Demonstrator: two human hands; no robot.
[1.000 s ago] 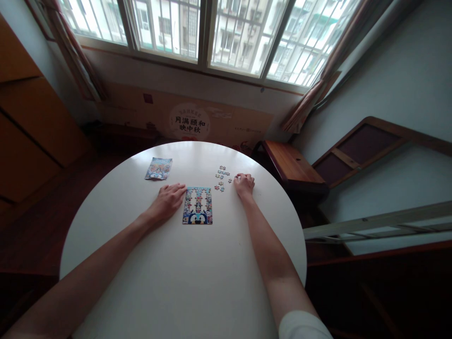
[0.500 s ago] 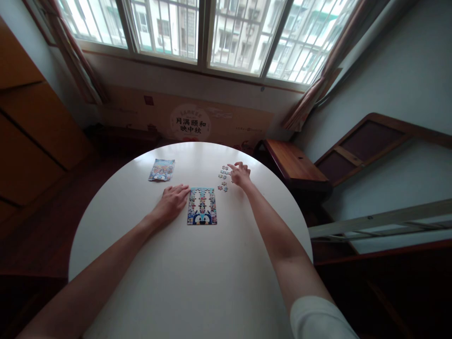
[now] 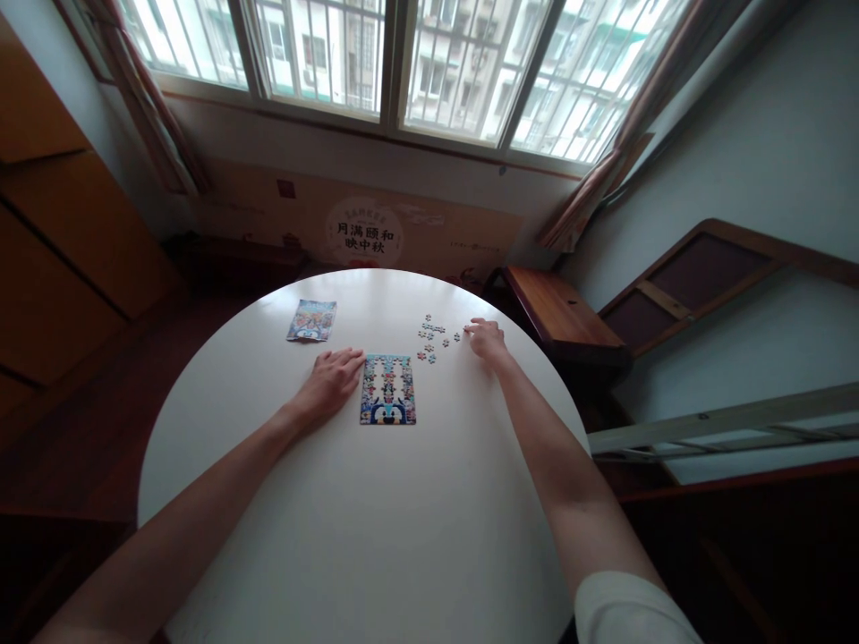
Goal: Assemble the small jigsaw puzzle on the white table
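A partly filled jigsaw puzzle [image 3: 388, 413] lies on the white round table, with gaps in its upper middle showing pale backing. My left hand [image 3: 332, 376] rests flat at its upper left edge, fingers stretched out and fingertips touching or very near the frame. Several loose puzzle pieces [image 3: 429, 335] are scattered to the puzzle's upper right. Just right of them, my right hand [image 3: 488, 340] has its thumb and fingertips together at a small puzzle piece [image 3: 467, 329], low over the table; the rest of its fingers are curled.
A colourful printed sheet or packet [image 3: 312, 320] lies at the far left of the white table [image 3: 362, 537]. Beyond the table's right edge stands a wooden bench or stool [image 3: 557, 304]. Barred windows [image 3: 463, 72] and a printed banner [image 3: 429, 219] are behind.
My right hand has moved right, away from the loose pieces, with a piece at its fingertips. More pieces show where it was. My left hand stays beside the puzzle; the view shifts slightly.
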